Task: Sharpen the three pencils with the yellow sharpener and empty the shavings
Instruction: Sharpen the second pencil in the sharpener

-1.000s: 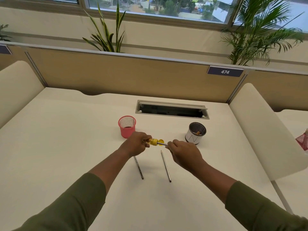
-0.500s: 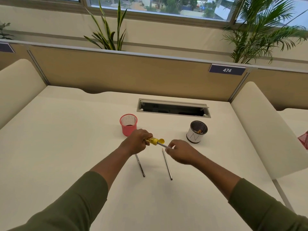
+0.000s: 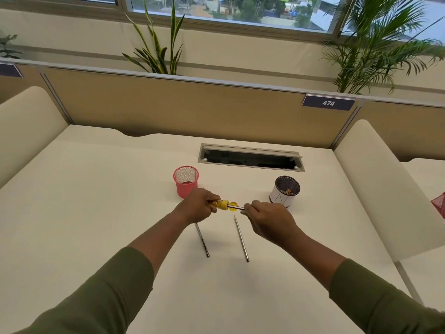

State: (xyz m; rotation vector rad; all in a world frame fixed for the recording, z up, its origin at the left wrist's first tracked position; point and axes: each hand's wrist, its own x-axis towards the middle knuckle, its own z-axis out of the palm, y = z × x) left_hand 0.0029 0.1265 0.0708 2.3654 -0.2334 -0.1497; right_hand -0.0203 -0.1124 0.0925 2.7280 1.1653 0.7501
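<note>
Single head-worn wide-angle view, looking forward and down along both outstretched forearms onto the pale surface [image 3: 96, 213]. The hands sit mid-frame at arm's reach; the partition [image 3: 192, 109], plants and window [image 3: 240, 10] fill the upper, farther part.

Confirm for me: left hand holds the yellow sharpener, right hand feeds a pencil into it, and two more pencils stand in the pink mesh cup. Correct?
Not quite. In the head view the two spare pencils lie flat on the desk, not in the pink mesh cup. The left hand does hold the yellow sharpener, and the right hand feeds a pencil in.
</note>
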